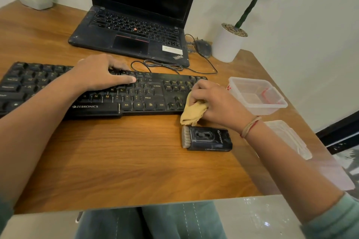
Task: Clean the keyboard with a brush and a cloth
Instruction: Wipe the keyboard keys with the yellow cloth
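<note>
"ZEBRONICS" in pale letters on the near edge of the keyboard (151, 91), just under the space bar. Key legends come through: K, L, N, M, then Alt, Ctrl, Shift and Enter further right, Q, W and A out left. On the far laptop (132, 44), "ThinkPad" sits slanted at the near right corner; the white sticker (172, 50) beside it is unreadable. The brush (207, 138) carries a stylised logo, too small to read.

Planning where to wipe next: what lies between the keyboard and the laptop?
In the head view, a looped black cable lies on the wooden table between the keyboard and the laptop.
</note>
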Demonstrator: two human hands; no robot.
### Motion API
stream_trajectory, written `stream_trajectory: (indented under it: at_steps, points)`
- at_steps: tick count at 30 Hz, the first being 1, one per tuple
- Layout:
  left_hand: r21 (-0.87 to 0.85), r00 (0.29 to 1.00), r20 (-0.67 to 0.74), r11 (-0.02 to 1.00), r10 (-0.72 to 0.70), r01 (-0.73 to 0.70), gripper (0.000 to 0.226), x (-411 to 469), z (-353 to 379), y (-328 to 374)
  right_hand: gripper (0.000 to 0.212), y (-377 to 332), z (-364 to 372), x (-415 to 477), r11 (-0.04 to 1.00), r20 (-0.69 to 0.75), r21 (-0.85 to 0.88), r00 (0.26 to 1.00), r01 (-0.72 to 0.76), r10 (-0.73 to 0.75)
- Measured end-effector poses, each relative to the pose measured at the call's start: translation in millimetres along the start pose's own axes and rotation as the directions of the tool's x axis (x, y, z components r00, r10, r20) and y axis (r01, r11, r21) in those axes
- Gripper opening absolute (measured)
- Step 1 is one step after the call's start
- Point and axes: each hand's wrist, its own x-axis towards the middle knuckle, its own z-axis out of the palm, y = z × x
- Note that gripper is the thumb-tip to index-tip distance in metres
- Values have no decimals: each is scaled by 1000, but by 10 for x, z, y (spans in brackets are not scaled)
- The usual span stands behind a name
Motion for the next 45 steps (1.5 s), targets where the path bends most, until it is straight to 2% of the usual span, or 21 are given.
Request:
stream_trajectory:
  at_steps: [5, 9, 13, 15, 17, 19, 21, 23, 24, 26, 29, 31, 35, 38, 41, 43, 45]
  points:
    - [3, 1000, 7, 1000, -8, 8, 102, 8, 8, -11, 17, 138, -58, -150, 997, 12, -58, 999, -46, 46]
    - [-4, 1000, 9, 1000, -27, 27, 101, 24, 7, -33, 14, 272, -192, -345, 947, 22, -306, 994, -100, 112]
    - [-6, 1000, 8, 1000, -23, 24, 99, 12, 3, -7, 17, 288, -236, -392, 888, 32, -451, 993, -88, 115]
    - [11, 1000, 15, 1000, -28, 27, 99, 13, 4, -6, 20, 322, -298, -412, 862, -24, -493, 992, -117, 121]
    - [70, 999, 21, 997, -43, 41, 102, 15, -2, 0, 16, 338, -403, -410, 847, -163, -494, 978, -196, 132]
    - [181, 999, -8, 982, -52, 52, 106, 3, -21, 38, 14, 321, -508, -360, 883, -360, -323, 907, -342, 220]
    - [270, 999, -34, 963, -10, 19, 116, -43, -30, 131, 19, 320, -602, -243, 902, -498, -5, 784, -431, 372]
    - [329, 999, 18, 943, 39, -42, 128, -108, 0, 269, 21, 337, -684, -94, 845, -512, 231, 678, -482, 527]
    - [362, 996, 69, 929, 51, -73, 134, -134, 32, 331, 19, 352, -704, -16, 806, -485, 296, 647, -512, 589]
    - [442, 985, 162, 889, 52, -120, 145, -155, 115, 423, 20, 361, -705, 132, 758, -423, 317, 630, -570, 651]
    - [518, 976, 217, 845, 16, -129, 151, -129, 203, 415, 23, 349, -663, 305, 742, -355, 243, 655, -624, 667]
    - [493, 970, 243, 863, -13, -112, 151, -112, 210, 371, 24, 380, -637, 368, 724, -343, 134, 653, -677, 675]
    - [438, 961, 275, 892, -14, -112, 150, -101, 194, 326, 23, 462, -575, 415, 656, -364, -57, 627, -753, 689]
    - [403, 966, 257, 907, 18, -124, 150, -89, 188, 303, 17, 451, -478, 495, 629, -398, -184, 643, -755, 655]
    - [382, 968, 248, 914, 38, -133, 151, -70, 189, 253, 20, 435, -397, 597, 572, -447, -347, 667, -743, 596]
    - [374, 969, 244, 917, 46, -138, 151, -61, 189, 217, 24, 428, -327, 669, 579, -403, -403, 706, -708, 583]
    - [366, 968, 244, 920, 53, -143, 152, -62, 191, 202, 24, 407, -221, 717, 617, -294, -382, 724, -688, 624]
